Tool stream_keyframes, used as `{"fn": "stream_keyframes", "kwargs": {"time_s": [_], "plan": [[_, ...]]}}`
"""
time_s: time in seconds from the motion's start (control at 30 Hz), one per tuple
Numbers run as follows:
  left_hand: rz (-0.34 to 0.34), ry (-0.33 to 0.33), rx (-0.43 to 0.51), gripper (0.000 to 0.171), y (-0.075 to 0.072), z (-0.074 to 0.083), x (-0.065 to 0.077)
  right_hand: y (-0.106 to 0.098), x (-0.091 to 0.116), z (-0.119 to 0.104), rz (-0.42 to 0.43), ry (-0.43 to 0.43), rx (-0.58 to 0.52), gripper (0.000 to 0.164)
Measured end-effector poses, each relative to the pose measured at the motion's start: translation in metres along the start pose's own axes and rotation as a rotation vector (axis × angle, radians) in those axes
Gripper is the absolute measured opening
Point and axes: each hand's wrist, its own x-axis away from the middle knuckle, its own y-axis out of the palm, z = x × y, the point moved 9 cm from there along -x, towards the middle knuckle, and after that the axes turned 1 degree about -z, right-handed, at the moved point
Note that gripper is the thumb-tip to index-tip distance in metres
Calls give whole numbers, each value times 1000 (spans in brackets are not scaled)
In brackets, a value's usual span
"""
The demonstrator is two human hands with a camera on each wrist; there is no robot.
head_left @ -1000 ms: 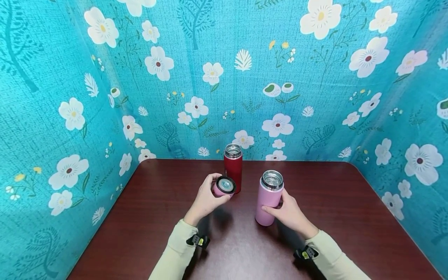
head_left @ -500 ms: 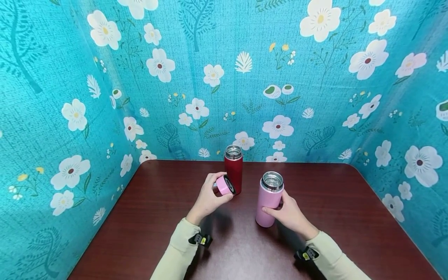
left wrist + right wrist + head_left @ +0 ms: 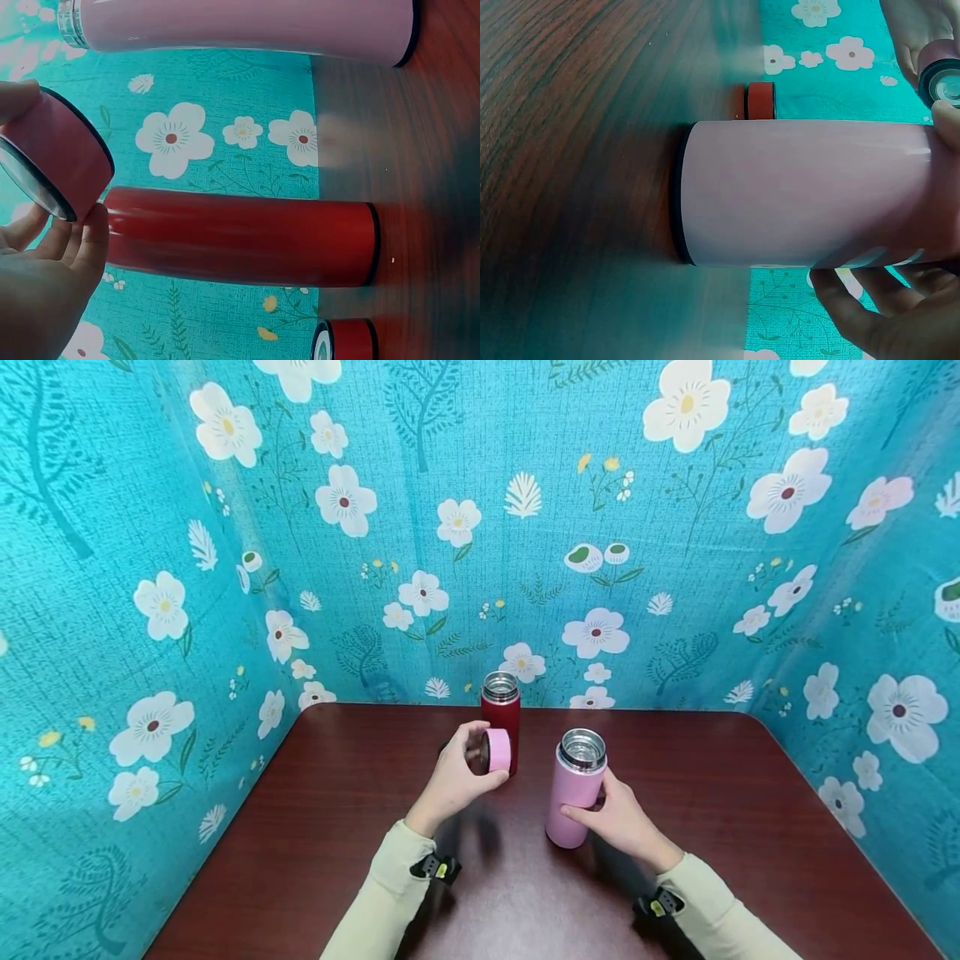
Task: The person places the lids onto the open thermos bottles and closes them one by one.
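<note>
My left hand (image 3: 450, 785) pinches a pink bottle lid (image 3: 498, 750) between thumb and fingers, in the air above the table. The lid is tipped on its side, its dark-rimmed underside turned left in the head view. My right hand (image 3: 626, 818) grips the lower part of a pink thermos bottle (image 3: 572, 789), upright with its steel mouth uncovered. Behind the lid stands a red thermos bottle (image 3: 508, 717), also without a lid, partly hidden by the left hand and lid. In the left wrist view a red lid (image 3: 352, 340) sits on the table beside the red bottle.
The dark reddish-brown table (image 3: 315, 852) has rounded far corners. Turquoise flowered cloth (image 3: 420, 460) hangs behind it and along both sides. A small black camera is strapped to each wrist.
My left hand has turned the pink lid over from underside up to underside left, and has shifted slightly right. The right hand and pink bottle hold nearly still.
</note>
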Motion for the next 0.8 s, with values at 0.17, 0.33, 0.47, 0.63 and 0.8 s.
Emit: {"fn": "stream_keyframes", "kwargs": {"time_s": [0.17, 0.33, 0.47, 0.63, 0.8], "plan": [[-5, -21, -24, 67, 2, 5, -2, 1, -1, 2, -6, 6, -2, 76], [-34, -22, -27, 65, 2, 26, 1, 2, -1, 3, -15, 12, -15, 77], [-47, 7, -24, 62, 1, 47, 4, 2, -1, 3, -15, 13, -15, 77], [-58, 36, -44, 65, 6, 34, -2, 1, -1, 2, 2, 8, 15, 78], [-73, 25, -40, 71, 11, 18, -8, 1, -1, 0, 5, -13, 43, 80]]}}
